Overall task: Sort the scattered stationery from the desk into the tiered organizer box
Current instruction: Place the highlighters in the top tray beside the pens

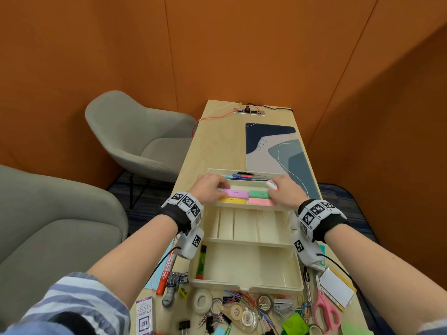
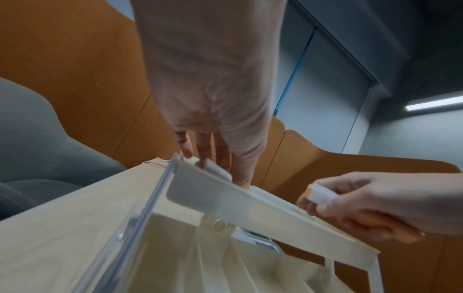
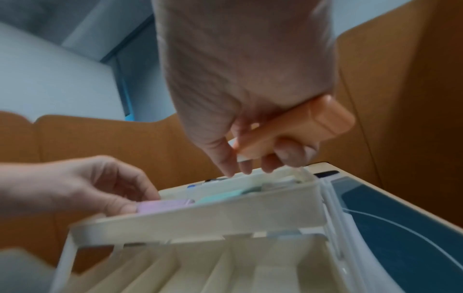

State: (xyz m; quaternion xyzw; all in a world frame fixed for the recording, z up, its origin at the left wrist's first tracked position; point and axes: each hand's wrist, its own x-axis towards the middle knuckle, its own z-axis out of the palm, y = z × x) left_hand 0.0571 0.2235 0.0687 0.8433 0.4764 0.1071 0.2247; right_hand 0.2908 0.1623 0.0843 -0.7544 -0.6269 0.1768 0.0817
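Note:
The cream tiered organizer box [image 1: 246,287] stands open on the desk. Its top tier holds a purple eraser [image 1: 238,194], a green eraser [image 1: 258,194], a yellow one [image 1: 233,201] and a pink one [image 1: 261,201]. My left hand [image 1: 223,191] pinches the left end of the purple eraser [image 3: 162,205] inside that tier. At the tier's right end my right hand [image 1: 273,189] grips an orange highlighter [image 1: 272,184], fingertips touching the tray rim [image 3: 275,190]. Pens [image 1: 244,176] lie in the rearmost tray. A green highlighter [image 1: 201,262] lies in the bottom tier.
Loose stationery crowds the near desk edge: tape rolls [image 1: 203,299], pink scissors [image 1: 325,308], a red marker [image 1: 167,272], an ink box [image 1: 145,317], green sticky notes [image 1: 296,322], clips. A desk mat [image 1: 278,151] lies behind the box. Grey chairs [image 1: 135,131] stand left.

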